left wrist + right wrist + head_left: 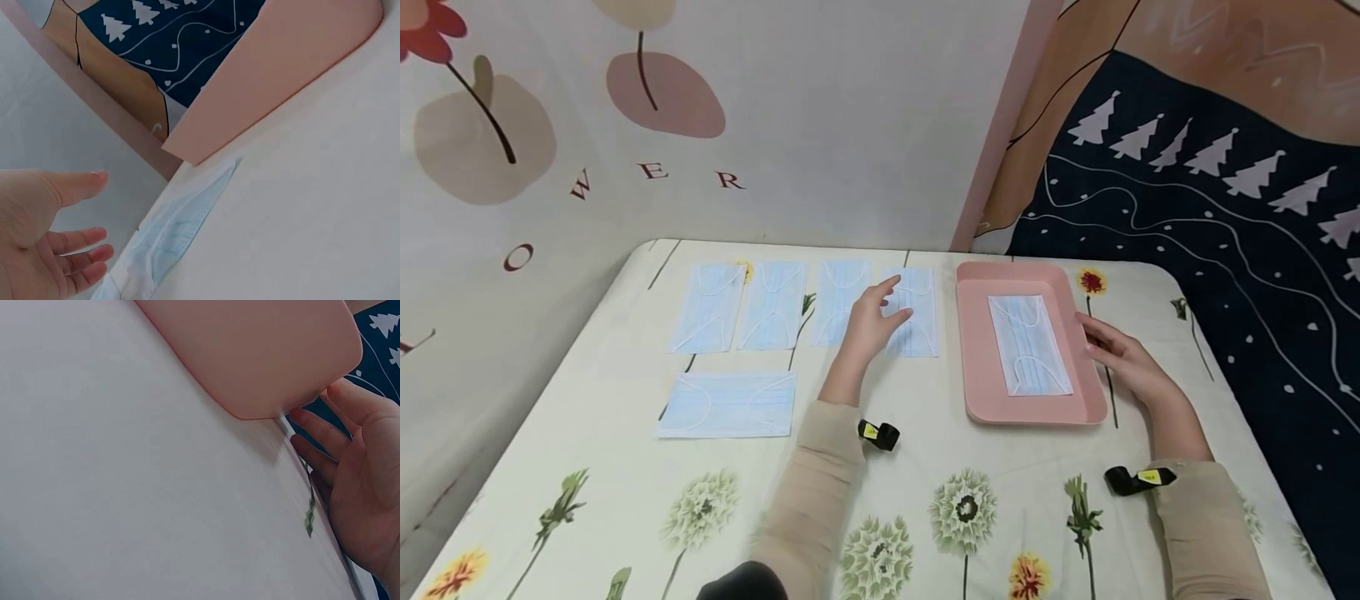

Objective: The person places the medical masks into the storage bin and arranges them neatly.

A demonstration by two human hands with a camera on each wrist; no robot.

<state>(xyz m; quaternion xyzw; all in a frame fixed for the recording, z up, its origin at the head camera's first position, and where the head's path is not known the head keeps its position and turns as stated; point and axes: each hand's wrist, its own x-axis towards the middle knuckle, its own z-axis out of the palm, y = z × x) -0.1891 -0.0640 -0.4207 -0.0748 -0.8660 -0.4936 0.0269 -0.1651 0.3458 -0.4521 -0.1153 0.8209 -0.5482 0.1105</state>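
My left hand [868,327] hovers by the rightmost face mask [917,321] of the back row, overlapping its left part in the head view. In the left wrist view its thumb and fingers stand apart with nothing between them. A pink tray [981,408] is to the right, with one light blue pleated face mask [1030,346] lying in it, white ear loops on top. Beside the tray's right side is my right hand [1131,367], its extended fingertips at the rim in the right wrist view.
Three more masks lie lengthwise along the back: a left one [707,308], a second [772,306] and a third [838,292]. Another mask [730,406] lies sideways in front of them. A flower-print cloth [925,450] covers the table; a patterned curtain [850,125] hangs behind.
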